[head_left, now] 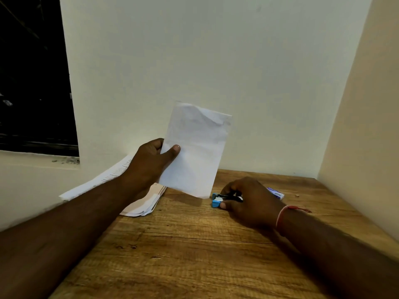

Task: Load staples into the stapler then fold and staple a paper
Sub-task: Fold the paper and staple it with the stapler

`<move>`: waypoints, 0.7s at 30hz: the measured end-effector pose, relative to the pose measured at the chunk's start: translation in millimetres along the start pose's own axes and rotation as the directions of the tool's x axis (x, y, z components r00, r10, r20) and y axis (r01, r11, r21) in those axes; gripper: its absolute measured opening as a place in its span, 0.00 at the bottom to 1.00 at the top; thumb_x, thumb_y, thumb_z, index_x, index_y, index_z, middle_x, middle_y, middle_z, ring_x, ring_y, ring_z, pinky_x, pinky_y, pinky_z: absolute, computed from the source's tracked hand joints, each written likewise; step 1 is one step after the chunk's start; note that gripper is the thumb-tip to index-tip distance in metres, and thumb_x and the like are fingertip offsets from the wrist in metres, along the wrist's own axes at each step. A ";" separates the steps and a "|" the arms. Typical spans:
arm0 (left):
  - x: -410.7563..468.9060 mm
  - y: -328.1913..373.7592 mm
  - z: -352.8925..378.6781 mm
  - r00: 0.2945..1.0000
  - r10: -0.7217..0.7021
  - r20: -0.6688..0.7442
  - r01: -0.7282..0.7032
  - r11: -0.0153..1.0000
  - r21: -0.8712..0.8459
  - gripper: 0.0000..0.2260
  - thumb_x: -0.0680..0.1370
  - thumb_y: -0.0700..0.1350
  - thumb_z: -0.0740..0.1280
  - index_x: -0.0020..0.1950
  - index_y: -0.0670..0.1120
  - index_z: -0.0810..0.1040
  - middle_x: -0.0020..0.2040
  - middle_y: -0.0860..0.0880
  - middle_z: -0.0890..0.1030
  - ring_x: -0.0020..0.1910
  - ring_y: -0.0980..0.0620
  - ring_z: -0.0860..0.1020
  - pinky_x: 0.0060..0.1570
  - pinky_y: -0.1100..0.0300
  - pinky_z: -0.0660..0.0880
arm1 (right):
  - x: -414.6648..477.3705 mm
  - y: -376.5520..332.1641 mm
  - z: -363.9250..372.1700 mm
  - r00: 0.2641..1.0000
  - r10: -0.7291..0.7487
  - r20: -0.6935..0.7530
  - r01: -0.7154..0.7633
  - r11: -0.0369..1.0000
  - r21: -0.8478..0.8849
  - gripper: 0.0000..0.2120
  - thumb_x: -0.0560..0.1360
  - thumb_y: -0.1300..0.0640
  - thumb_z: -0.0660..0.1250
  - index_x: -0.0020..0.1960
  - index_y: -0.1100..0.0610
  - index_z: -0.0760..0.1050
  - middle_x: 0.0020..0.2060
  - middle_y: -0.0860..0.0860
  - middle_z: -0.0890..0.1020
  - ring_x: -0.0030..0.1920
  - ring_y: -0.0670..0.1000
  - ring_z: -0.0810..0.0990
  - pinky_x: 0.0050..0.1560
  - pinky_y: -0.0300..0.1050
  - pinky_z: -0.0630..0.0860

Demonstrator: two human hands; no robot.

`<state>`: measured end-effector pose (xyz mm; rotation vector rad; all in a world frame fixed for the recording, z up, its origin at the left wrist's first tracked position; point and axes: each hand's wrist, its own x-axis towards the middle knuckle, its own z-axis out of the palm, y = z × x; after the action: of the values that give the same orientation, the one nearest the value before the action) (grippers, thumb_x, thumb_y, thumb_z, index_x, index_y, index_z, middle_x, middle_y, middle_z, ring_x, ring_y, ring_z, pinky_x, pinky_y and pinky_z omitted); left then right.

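The left hand [151, 160] holds a folded white paper [195, 149] upright above the counter [183, 244], thumb pressed on its front near the lower left edge, fingers behind. The paper's lower corner hangs just above and left of the right hand [248, 203], which rests on the counter with fingers and thumb closed around a blue stapler [220, 199]. A small staple box [276, 193] lies just beyond the right hand. A stack of papers [142, 201] lies under the left forearm.
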<state>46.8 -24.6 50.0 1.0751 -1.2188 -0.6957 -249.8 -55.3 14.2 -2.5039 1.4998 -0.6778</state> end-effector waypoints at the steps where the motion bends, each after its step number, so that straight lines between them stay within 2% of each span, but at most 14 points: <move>1: -1.0 0.1 0.8 1.000 0.001 0.006 -0.001 1.000 0.003 0.08 0.84 0.52 0.76 0.60 0.51 0.87 0.54 0.52 0.92 0.51 0.49 0.91 0.42 0.58 0.86 | -0.8 0.0 -0.8 1.000 0.006 0.014 -0.006 1.000 -0.008 0.13 0.75 0.37 0.79 0.56 0.40 0.86 0.54 0.41 0.83 0.58 0.44 0.78 0.62 0.51 0.80; 4: -3.2 0.0 3.8 1.000 0.005 0.026 -0.006 1.000 0.024 0.10 0.84 0.52 0.76 0.63 0.51 0.86 0.55 0.52 0.92 0.53 0.48 0.91 0.48 0.53 0.88 | -2.1 2.0 -2.8 0.999 0.009 0.047 -0.011 0.999 0.049 0.14 0.74 0.39 0.81 0.57 0.40 0.86 0.53 0.37 0.84 0.59 0.42 0.79 0.60 0.46 0.80; 6: -3.8 -1.7 4.7 1.000 0.005 0.026 -0.006 0.999 0.036 0.10 0.84 0.52 0.76 0.64 0.50 0.86 0.56 0.51 0.92 0.55 0.47 0.91 0.51 0.50 0.89 | -1.1 0.5 -7.3 1.000 0.006 0.004 -0.007 0.950 0.312 0.13 0.77 0.47 0.81 0.61 0.43 0.86 0.54 0.37 0.87 0.60 0.42 0.83 0.56 0.36 0.78; 7: -4.0 -2.5 4.4 1.000 0.006 0.020 -0.006 0.999 0.041 0.11 0.84 0.52 0.76 0.64 0.50 0.85 0.56 0.51 0.92 0.55 0.47 0.91 0.52 0.49 0.89 | 0.0 -2.9 -10.6 1.000 0.021 -0.018 -0.008 0.843 0.538 0.12 0.80 0.54 0.78 0.63 0.46 0.86 0.55 0.40 0.89 0.61 0.45 0.86 0.56 0.34 0.79; 8: -4.3 -3.4 4.6 1.000 0.007 0.017 -0.008 0.999 0.044 0.11 0.84 0.52 0.77 0.65 0.50 0.85 0.57 0.51 0.92 0.55 0.46 0.91 0.53 0.48 0.89 | 0.9 -7.5 -14.7 0.999 0.040 -0.011 -0.018 0.658 0.753 0.12 0.83 0.59 0.73 0.65 0.51 0.86 0.57 0.46 0.91 0.62 0.49 0.87 0.58 0.37 0.80; 9: -5.2 -4.3 5.7 1.000 0.008 0.021 -0.009 0.999 0.038 0.12 0.83 0.51 0.77 0.66 0.50 0.84 0.57 0.50 0.92 0.56 0.46 0.91 0.55 0.45 0.89 | 0.4 -11.6 -18.7 0.999 0.046 0.004 -0.025 0.466 0.884 0.12 0.85 0.61 0.69 0.67 0.56 0.85 0.59 0.53 0.90 0.63 0.54 0.87 0.60 0.44 0.81; 10: -6.5 -5.2 7.6 1.000 0.007 0.025 -0.007 1.000 0.028 0.14 0.83 0.50 0.77 0.67 0.50 0.83 0.57 0.49 0.92 0.56 0.45 0.91 0.56 0.44 0.89 | -0.7 -16.8 -21.3 0.999 0.051 -0.005 -0.012 0.341 0.940 0.13 0.85 0.60 0.68 0.67 0.59 0.85 0.60 0.59 0.90 0.61 0.57 0.88 0.61 0.51 0.81; 11: -8.7 -5.8 10.1 0.999 0.003 0.033 -0.004 1.000 0.014 0.15 0.83 0.49 0.78 0.69 0.50 0.82 0.57 0.49 0.92 0.56 0.44 0.91 0.56 0.43 0.88 | -2.8 -21.4 -21.1 0.997 0.070 -0.032 0.010 0.297 0.955 0.13 0.84 0.58 0.70 0.66 0.60 0.85 0.58 0.62 0.89 0.57 0.59 0.88 0.59 0.54 0.83; 12: -11.3 -6.4 13.1 0.999 -0.001 0.043 0.002 1.000 -0.004 0.17 0.83 0.48 0.78 0.70 0.50 0.82 0.57 0.49 0.92 0.56 0.43 0.91 0.57 0.43 0.89 | -4.8 -25.5 -19.9 0.992 0.102 -0.073 0.038 0.313 0.949 0.12 0.83 0.57 0.73 0.63 0.60 0.86 0.55 0.63 0.90 0.52 0.59 0.88 0.57 0.54 0.85; 15: -18.2 -12.4 22.1 1.000 0.005 0.028 -0.005 1.000 0.003 0.24 0.80 0.49 0.81 0.74 0.54 0.78 0.62 0.50 0.91 0.58 0.44 0.90 0.61 0.38 0.87 | -8.9 -34.2 -13.7 0.962 0.177 -0.209 0.102 0.477 0.873 0.10 0.80 0.62 0.77 0.61 0.56 0.87 0.44 0.59 0.90 0.40 0.55 0.87 0.49 0.52 0.89; 16: -19.8 -14.3 23.2 0.999 0.038 -0.001 -0.037 0.994 0.101 0.29 0.79 0.51 0.83 0.76 0.56 0.75 0.66 0.52 0.88 0.60 0.47 0.89 0.62 0.40 0.87 | -9.4 -35.5 -12.5 0.951 0.190 -0.245 0.118 0.509 0.853 0.13 0.80 0.64 0.77 0.63 0.55 0.86 0.43 0.59 0.90 0.38 0.55 0.87 0.47 0.51 0.89; 18: -24.0 -15.5 25.7 0.987 0.154 -0.045 -0.128 0.926 0.355 0.37 0.76 0.53 0.84 0.80 0.57 0.70 0.72 0.54 0.80 0.65 0.52 0.83 0.63 0.51 0.83 | -9.4 -36.4 -13.2 0.924 0.196 -0.327 0.158 0.584 0.796 0.16 0.80 0.64 0.77 0.66 0.51 0.85 0.41 0.57 0.90 0.35 0.53 0.88 0.43 0.45 0.87; 19: -26.7 -13.0 27.7 0.973 0.226 -0.048 -0.184 0.883 0.432 0.37 0.75 0.53 0.85 0.79 0.56 0.71 0.73 0.54 0.78 0.65 0.54 0.81 0.61 0.57 0.81 | -10.7 -37.3 -14.4 0.909 0.174 -0.378 0.189 0.637 0.747 0.17 0.80 0.63 0.77 0.65 0.46 0.85 0.40 0.54 0.90 0.36 0.50 0.88 0.43 0.43 0.86; 21: -32.7 -2.4 32.6 0.946 0.323 -0.015 -0.280 0.843 0.459 0.27 0.76 0.53 0.84 0.71 0.54 0.77 0.67 0.55 0.80 0.60 0.56 0.82 0.54 0.64 0.79 | -14.4 -40.9 -14.1 0.877 0.103 -0.469 0.244 0.746 0.620 0.20 0.80 0.61 0.77 0.61 0.35 0.84 0.40 0.46 0.90 0.41 0.47 0.90 0.46 0.44 0.87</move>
<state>7.7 -5.3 34.7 1.2387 -1.4697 -0.1105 -229.2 -21.3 36.5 -1.8995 0.9778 -1.6146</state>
